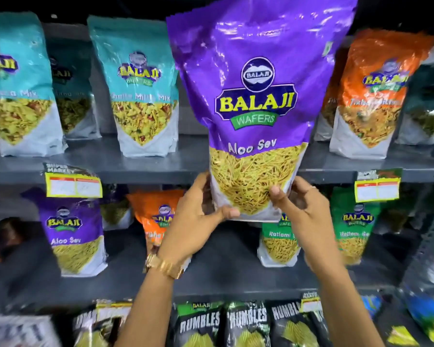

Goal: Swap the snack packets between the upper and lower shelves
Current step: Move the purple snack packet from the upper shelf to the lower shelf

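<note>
A large purple Aloo Sev packet point(256, 91) stands upright in the air in front of the upper shelf point(140, 169). My left hand point(196, 216) grips its bottom left corner and my right hand point(303, 211) grips its bottom right corner. The packet's base hangs just below the upper shelf's front edge. On the upper shelf stand teal mix packets point(140, 96) at the left and an orange packet point(371, 96) at the right. The lower shelf point(223, 261) holds another purple Aloo Sev packet point(73, 234), an orange packet point(153, 216) and green Ratlami Sev packets point(353, 229).
Yellow price tags point(73, 184) hang on the upper shelf's edge at left and right. Black Rumbles chip bags point(246, 324) fill the row below the lower shelf. A gap on the upper shelf lies behind the held packet, between the teal and orange packets.
</note>
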Demonstrator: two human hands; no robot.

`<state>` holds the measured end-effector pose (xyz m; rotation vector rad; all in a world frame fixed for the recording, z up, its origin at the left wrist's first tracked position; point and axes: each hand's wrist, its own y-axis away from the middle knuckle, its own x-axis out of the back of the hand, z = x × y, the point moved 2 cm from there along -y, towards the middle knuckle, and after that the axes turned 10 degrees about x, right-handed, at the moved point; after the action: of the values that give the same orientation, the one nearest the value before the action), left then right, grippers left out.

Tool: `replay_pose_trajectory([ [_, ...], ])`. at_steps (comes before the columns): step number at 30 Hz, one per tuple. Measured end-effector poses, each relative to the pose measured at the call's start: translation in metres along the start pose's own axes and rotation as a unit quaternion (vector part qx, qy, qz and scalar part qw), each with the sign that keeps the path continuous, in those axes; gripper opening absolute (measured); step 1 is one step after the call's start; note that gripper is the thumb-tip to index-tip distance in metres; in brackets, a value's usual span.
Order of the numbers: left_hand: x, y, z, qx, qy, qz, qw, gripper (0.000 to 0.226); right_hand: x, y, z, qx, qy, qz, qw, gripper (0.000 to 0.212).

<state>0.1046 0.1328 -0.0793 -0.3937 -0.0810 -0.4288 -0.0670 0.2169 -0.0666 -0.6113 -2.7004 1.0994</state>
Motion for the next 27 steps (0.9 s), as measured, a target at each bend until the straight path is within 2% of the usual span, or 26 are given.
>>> replay_pose_trajectory([
  [2,0.002,0.021,-0.022,0.021,0.0,0.004,1.0,0.065,-0.006,0.025,0.015,-0.03,-0.029,-0.002,0.999,0.045],
  [7,0.012,0.061,-0.098,0.096,-0.031,0.018,0.995,0.073,-0.021,0.088,0.072,-0.115,-0.046,-0.031,0.992,0.037],
  [10,0.012,0.073,-0.14,0.146,-0.058,0.028,0.987,0.079,-0.027,0.113,0.11,-0.165,-0.034,-0.048,0.985,0.04],
  [14,0.006,0.073,-0.189,0.215,-0.053,0.043,0.974,0.086,-0.037,0.12,0.156,-0.212,-0.012,-0.083,0.974,0.044],
  [19,-0.004,0.055,-0.242,0.256,-0.047,0.052,0.964,0.106,-0.045,0.115,0.204,-0.266,0.01,-0.112,0.958,0.039],
  [23,-0.014,0.04,-0.258,0.268,-0.07,0.055,0.959,0.091,-0.046,0.111,0.228,-0.298,0.0,-0.1,0.949,0.033],
  [27,-0.022,0.028,-0.271,0.278,-0.083,0.051,0.956,0.097,-0.046,0.106,0.249,-0.306,-0.001,-0.084,0.948,0.034],
])
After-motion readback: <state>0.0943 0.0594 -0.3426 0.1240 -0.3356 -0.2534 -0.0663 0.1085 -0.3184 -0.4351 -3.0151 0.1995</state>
